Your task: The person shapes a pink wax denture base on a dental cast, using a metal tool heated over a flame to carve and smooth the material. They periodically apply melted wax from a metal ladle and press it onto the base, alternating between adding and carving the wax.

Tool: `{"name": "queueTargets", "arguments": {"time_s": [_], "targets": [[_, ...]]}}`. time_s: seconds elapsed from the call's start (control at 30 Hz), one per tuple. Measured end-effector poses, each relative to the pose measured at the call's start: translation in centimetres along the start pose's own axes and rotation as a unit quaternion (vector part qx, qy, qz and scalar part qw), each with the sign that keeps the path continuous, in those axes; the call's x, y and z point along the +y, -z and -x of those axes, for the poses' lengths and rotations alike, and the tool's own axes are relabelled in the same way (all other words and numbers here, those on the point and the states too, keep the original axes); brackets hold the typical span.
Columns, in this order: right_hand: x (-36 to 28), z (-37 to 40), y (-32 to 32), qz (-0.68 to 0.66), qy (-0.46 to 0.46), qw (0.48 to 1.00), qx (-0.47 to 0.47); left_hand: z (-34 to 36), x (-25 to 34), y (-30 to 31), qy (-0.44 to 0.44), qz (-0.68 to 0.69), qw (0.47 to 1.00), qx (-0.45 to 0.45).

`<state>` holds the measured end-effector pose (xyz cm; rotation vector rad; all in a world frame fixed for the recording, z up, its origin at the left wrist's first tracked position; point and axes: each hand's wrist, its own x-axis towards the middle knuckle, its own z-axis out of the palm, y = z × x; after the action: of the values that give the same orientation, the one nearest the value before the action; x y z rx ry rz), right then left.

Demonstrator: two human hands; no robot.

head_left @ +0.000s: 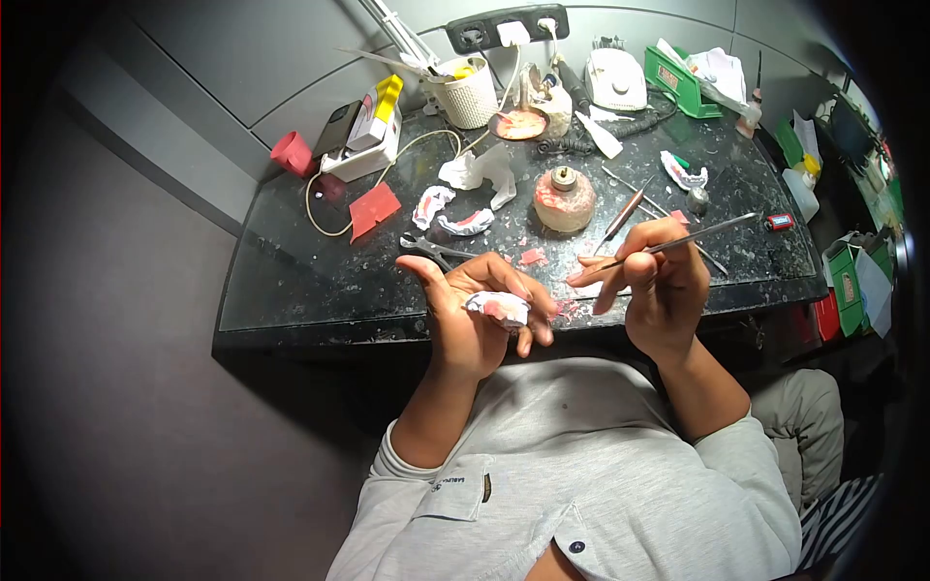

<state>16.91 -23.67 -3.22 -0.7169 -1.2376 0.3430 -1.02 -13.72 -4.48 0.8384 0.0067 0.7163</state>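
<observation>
My left hand [461, 327] is palm up with a small white plaster dental model [511, 307] resting against its fingers. Pink wax shows on the model, and the thumb is spread away from it. In my right hand [666, 295] a thin metal wax carver [715, 229] is gripped like a pen. One end points toward the model and the other reaches up to the right; the two hands are apart. Beyond them on the bench stands a wax-smeared spirit lamp [565, 205]. Two more plaster models [432, 205] with pink wax lie left of it.
The dark bench [291, 300] carries pliers [431, 249], a pink wax sheet [374, 210], a brown-handled tool [625, 213] and another plaster model [684, 171]. Behind are a dish of wax [520, 124], a white pot [467, 100] and a green bin [678, 82].
</observation>
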Motion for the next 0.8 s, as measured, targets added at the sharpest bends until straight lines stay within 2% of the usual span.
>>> {"name": "queueTargets", "arguments": {"time_s": [0.07, 0.1, 0.17, 0.23, 0.3, 0.37, 0.43, 0.5, 0.53, 0.57, 0.63, 0.7, 0.77, 0.8], "targets": [[0.4, 0.1, -0.3, -0.030, 0.028, 0.999, -0.006, 0.1, 0.4, -0.8, 0.026, -0.017, 0.996, 0.084], [0.4, 0.2, -0.2, -0.031, 0.027, 0.999, -0.006, 0.0, 0.4, -0.9, 0.026, -0.017, 0.996, 0.084], [0.0, 0.3, 0.0, 0.121, 0.037, 0.991, -0.042, -0.3, 0.4, -1.0, 0.036, 0.025, 0.995, 0.091], [-1.1, 0.0, -0.3, 0.135, 0.017, 0.989, -0.052, -0.2, 0.5, -0.6, 0.030, 0.018, 0.995, 0.094], [-1.5, -0.2, -0.9, 0.073, -0.025, 0.996, -0.036, -0.2, 0.5, -0.2, 0.009, 0.012, 0.998, 0.054], [-1.7, -0.2, -0.8, 0.078, -0.028, 0.996, -0.045, -0.2, 0.6, 0.0, 0.004, 0.014, 0.999, 0.046], [-1.9, -0.3, -1.0, 0.114, 0.006, 0.991, -0.067, -0.2, 0.5, -0.1, -0.001, 0.015, 0.999, 0.037], [-2.2, -0.3, -1.1, 0.129, 0.006, 0.987, -0.099, -0.2, 0.2, -0.5, -0.013, 0.011, 0.997, 0.072], [-2.2, -0.7, -1.3, 0.146, 0.051, 0.982, -0.108, -0.1, 0.1, 0.2, -0.020, 0.015, 1.000, 0.009], [-2.2, -1.1, -1.6, 0.163, 0.097, 0.975, -0.117, 0.0, 0.1, -0.4, -0.020, 0.015, 1.000, 0.008], [-2.3, -0.8, -1.8, 0.168, 0.096, 0.975, -0.112, 0.0, 0.2, -2.2, -0.069, -0.106, 0.991, 0.033], [-2.3, -0.6, -1.9, 0.173, 0.095, 0.974, -0.107, 0.0, 0.1, -1.4, -0.061, -0.092, 0.994, 0.026], [-2.2, -0.5, -1.8, 0.145, 0.095, 0.978, -0.113, -0.1, -0.1, -1.0, -0.101, -0.139, 0.984, -0.043], [-2.2, -0.4, -1.8, 0.145, 0.094, 0.978, -0.113, -0.1, -0.1, -1.0, -0.102, -0.133, 0.985, -0.037]]}}
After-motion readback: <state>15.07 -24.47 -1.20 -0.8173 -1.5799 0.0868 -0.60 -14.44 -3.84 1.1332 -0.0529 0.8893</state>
